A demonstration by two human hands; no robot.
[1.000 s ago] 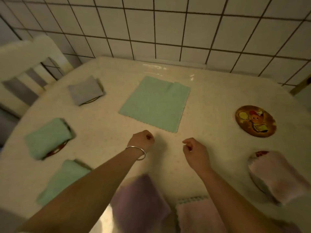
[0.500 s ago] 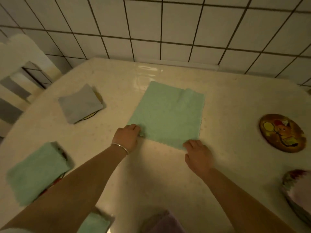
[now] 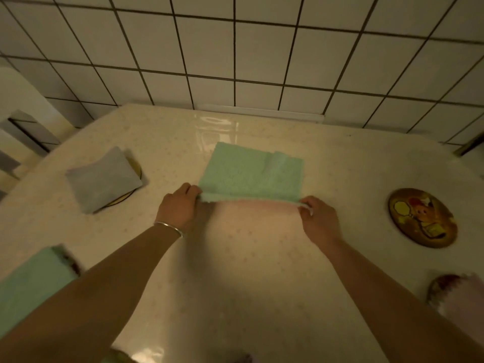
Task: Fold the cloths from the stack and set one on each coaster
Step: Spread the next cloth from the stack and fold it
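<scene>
Item 1: square mint-green terry cloth (image 3: 251,174), lying at the centre of the cream, glossy, faintly speckled counter (image 3: 248,271), its far part flat on the surface, its near edge lifted off it. A small crease or turned flap shows near its far right corner.

Item 2: left hand (image 3: 179,208), bare, with a thin silver bangle (image 3: 169,228) at the wrist. Its fingers are pressed together on the near left corner of the mint-green cloth, pinching it.

Item 3: right hand (image 3: 319,221), bare. Thumb and fingertips are pinched on the near right corner of the same cloth; the raised edge runs taut between the two hands.

Item 4: folded grey cloth (image 3: 102,180), resting on a round yellow-rimmed coaster (image 3: 135,170), well to the left of the mint-green cloth.

Item 5: round brown coaster with a yellow and red cartoon print (image 3: 423,218), uncovered, to the right of the right hand and apart from it.

Item 6: folded pale green cloth (image 3: 31,281), at the lower left edge, over a dark-rimmed coaster (image 3: 72,263) of which only a sliver shows.

Item 7: pale pink cloth (image 3: 463,302), lower right corner, blurred, lying on a dark round coaster (image 3: 440,286).

Item 8: white tiled wall with dark grout (image 3: 235,48), behind the counter.

Item 9: white chair back (image 3: 18,106), at the far left.
</scene>
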